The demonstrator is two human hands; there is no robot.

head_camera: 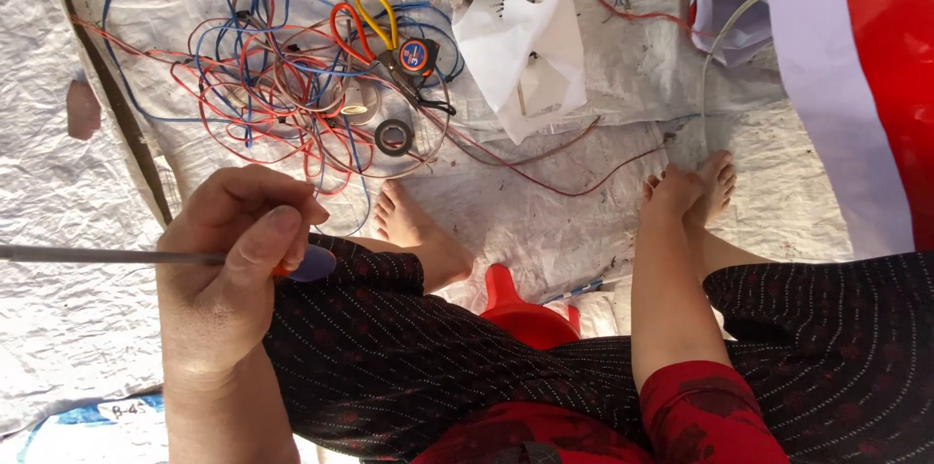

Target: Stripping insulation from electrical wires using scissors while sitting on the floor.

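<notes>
Gripping a screwdriver (146, 257), the left hand (229, 260) is closed on its handle; the right hand (673, 194) reaches toward a foot — grip unclear. A white bag (525, 55) lies open, contents apparently hidden.

Tangled red-blue wires (282, 85) – scissors (375, 36), tape roll (394, 137), white bag (525, 60).

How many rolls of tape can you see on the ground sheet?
1: a dark roll of tape lies flat at the lower edge of the tangled wires, below the scissors. Others may be hidden under the tangle.
</notes>
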